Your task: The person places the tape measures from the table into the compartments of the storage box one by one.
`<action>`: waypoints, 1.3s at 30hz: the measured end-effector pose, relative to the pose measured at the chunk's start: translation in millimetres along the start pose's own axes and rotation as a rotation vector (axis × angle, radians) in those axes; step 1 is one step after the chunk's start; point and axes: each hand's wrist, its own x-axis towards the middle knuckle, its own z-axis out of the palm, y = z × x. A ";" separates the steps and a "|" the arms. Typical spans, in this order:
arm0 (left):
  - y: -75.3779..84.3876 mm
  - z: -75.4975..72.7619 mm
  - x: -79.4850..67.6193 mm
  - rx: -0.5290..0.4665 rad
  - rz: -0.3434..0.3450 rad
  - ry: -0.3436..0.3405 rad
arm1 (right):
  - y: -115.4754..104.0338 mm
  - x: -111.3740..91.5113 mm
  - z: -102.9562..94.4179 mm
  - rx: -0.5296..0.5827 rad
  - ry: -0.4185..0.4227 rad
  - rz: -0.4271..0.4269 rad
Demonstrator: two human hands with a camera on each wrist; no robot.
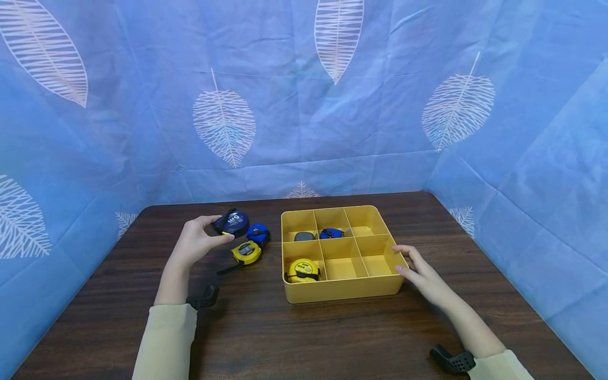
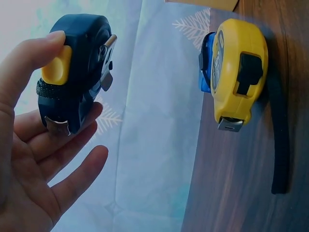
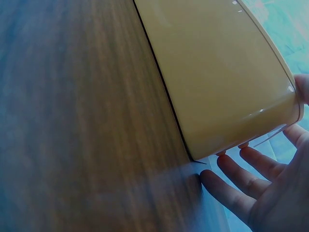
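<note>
Head: one held tape measure [image 1: 235, 224], one box [image 1: 344, 290].

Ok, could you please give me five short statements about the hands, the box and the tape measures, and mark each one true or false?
1. The left hand holds a dark blue tape measure. True.
2. The right hand is away from the yellow box. False: it touches the box's right side.
3. A yellow tape measure sits in the near left compartment. True.
4. The box's bright blue tape measure is in the far right compartment. False: it is in the far middle compartment.
5. The box has four compartments. False: it has six.
</note>
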 end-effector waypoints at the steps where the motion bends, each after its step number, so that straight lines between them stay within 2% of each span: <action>1: 0.8 0.1 -0.2 -0.001 0.006 -0.001 | 0.4 0.1 0.0 -0.001 -0.001 0.000; 15: 14.0 8.3 2.1 -0.018 0.069 0.017 | 0.6 0.5 0.2 -0.011 0.012 0.003; 25: 21.4 13.2 0.3 -0.028 0.091 -0.007 | 1.3 1.1 -0.3 0.004 0.005 0.000; 39: 31.6 18.0 -0.3 -0.024 0.131 0.006 | -0.1 1.1 -0.4 0.012 -0.001 0.007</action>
